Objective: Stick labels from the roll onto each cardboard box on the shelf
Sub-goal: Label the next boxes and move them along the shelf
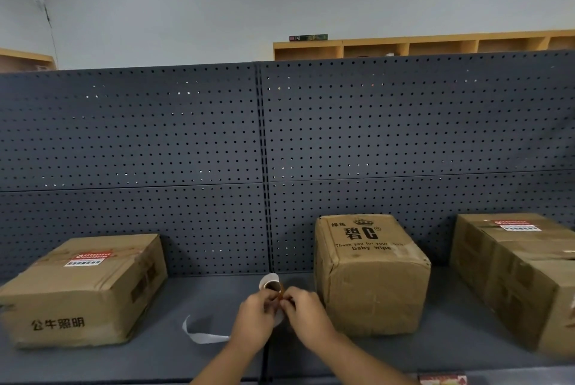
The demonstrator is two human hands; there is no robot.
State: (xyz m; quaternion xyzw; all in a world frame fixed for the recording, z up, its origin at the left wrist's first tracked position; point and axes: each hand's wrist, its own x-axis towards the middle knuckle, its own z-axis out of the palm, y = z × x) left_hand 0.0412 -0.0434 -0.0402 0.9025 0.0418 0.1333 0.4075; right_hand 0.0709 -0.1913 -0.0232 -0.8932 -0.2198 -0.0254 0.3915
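Observation:
Three cardboard boxes stand on the dark grey shelf (193, 363). The left box (81, 291) carries a red-and-white label (88, 258) on its top. The middle box (370, 275), printed "baby wipe", shows no label. The right box (516, 279) has a label (516, 225) on top. Between the left and middle boxes, my left hand (253, 317) and my right hand (306, 311) hold the label roll (271, 285) above the shelf. My right fingertips pinch at the roll's edge. A white backing strip (199, 333) trails down to the left.
A dark perforated back panel (155, 142) rises behind the boxes. Wooden cubby shelving (420, 45) stands beyond it. A red-and-white printed item (441, 380) lies at the shelf's front edge, lower right.

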